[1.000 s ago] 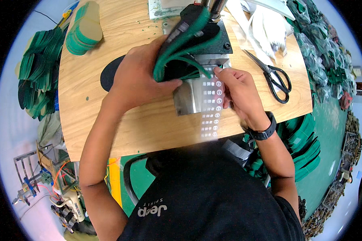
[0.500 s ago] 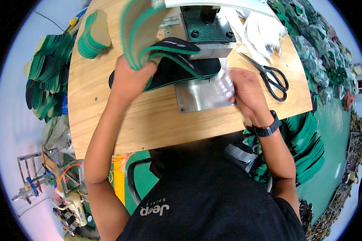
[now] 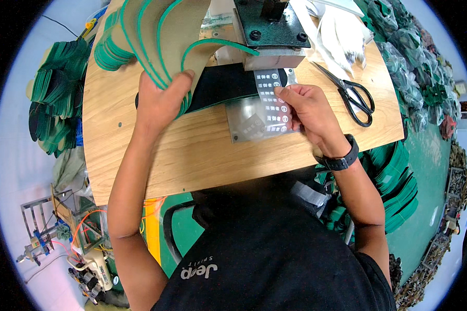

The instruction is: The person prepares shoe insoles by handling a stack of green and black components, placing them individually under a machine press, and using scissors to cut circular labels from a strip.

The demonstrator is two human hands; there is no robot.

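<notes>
My left hand (image 3: 161,103) is closed around a fanned bunch of insoles (image 3: 145,36), beige underneath with green edges. One of them curves right, its tip reaching the press head. Under the bunch a black insole (image 3: 218,88) lies face up, its right part on the metal plate (image 3: 238,116) of the press. Between thumb and fingers, my right hand (image 3: 316,109) pinches a clear film strip (image 3: 269,101) with a column of pale printed marks. The strip lies across the black insole's right end, just before the press head (image 3: 272,59), and hangs over the plate.
Black-handled scissors (image 3: 355,98) lie right of my right hand. White strips (image 3: 337,36) heap behind them. A small insole pile (image 3: 111,54) sits at the table's far left. More insole stacks (image 3: 57,98) stand beyond the left edge, and green sheets (image 3: 394,186) beside the right edge.
The bunch in my left hand has swung left and spread out, and the white-printed insole face no longer shows. My right hand has brought the film strip flat over the black insole's end.
</notes>
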